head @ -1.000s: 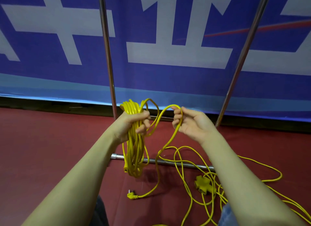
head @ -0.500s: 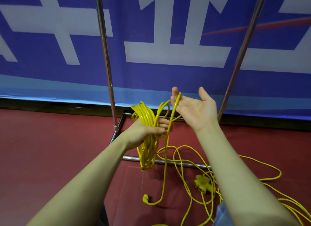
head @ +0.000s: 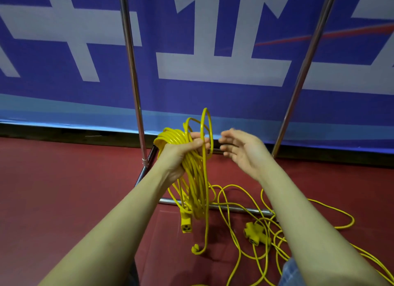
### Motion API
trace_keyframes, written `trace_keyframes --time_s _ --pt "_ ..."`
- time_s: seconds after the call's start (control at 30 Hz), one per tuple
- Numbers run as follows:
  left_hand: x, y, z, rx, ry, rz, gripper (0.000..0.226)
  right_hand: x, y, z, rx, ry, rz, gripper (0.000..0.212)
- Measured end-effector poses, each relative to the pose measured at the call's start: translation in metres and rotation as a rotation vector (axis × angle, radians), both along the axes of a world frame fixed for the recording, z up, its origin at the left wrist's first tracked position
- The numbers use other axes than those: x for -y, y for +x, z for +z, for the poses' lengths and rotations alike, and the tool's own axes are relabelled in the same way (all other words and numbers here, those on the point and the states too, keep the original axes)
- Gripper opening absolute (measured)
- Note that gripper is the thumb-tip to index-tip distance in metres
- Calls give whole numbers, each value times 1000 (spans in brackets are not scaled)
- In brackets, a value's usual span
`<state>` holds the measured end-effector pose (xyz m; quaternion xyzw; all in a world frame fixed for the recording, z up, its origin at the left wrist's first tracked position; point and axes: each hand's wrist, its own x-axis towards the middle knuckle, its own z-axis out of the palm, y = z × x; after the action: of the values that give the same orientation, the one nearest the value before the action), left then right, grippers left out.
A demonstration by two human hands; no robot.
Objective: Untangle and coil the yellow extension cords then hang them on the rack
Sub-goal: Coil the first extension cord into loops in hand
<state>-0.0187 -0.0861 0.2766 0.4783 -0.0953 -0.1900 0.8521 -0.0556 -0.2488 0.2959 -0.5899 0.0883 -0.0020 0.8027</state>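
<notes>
Gripping the hanging coil of yellow extension cord (head: 193, 179) in the left hand (head: 181, 153), the right hand (head: 241, 151) hovers open, holding nothing. Best gather that loose tail and plug (head: 196, 249) in evenly; more tangled yellow cord (head: 241, 202) lies beside the chrome rack's base bar (head: 245, 210).

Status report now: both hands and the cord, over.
Left hand grips coiled yellow cord. Right hand open, empty. Second cord loose across rack base bar.
</notes>
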Motion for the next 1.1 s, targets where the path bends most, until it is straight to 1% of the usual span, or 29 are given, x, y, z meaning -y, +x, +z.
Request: trace_keyframes --time_s 0.03,0.13,0.17,0.23,0.33,0.43,0.5,0.57,0.67,0.7,0.77,0.9,1.0,1.1 --pt "-2 2 2 -5 -25 33 14 -1 -2 -4 0 -111 71 19" --pt "-8 6 6 -46 -120 116 14 -7 -7 -18 0 -535 347 3" --pt "-9 7 7 -58 -140 134 14 -11 -8 -22 18 -630 397 3" --pt "-11 7 8 -72 -152 147 14 -18 -7 -28 76 -683 374 8" --pt "-14 7 8 -81 -147 129 13 -25 -6 -29 128 -689 317 19" --pt "-21 11 4 -51 -101 153 15 -27 -8 -22 85 -603 315 17" --pt "-24 12 0 -52 -94 152 16 -26 -8 -14 90 -473 212 15" --pt "-28 11 -3 -49 -49 109 16 -24 -6 -6 102 -255 100 16" --pt "-34 6 -4 -24 115 -12 16 -23 -3 1 104 118 4 16" --pt "-37 5 -6 -12 160 -56 17 -24 -2 2 108 215 -10 17" --pt "-40 2 -9 9 221 -127 18 -26 0 4 125 346 -17 18" --pt "-41 -2 -15 50 274 -254 27 -29 7 7 180 469 -26 19" --pt "-37 -7 -14 57 269 -332 22 -29 12 6 213 534 -69 20" --pt "-31 -9 -12 50 249 -365 17 -24 16 5 229 550 -129 17"
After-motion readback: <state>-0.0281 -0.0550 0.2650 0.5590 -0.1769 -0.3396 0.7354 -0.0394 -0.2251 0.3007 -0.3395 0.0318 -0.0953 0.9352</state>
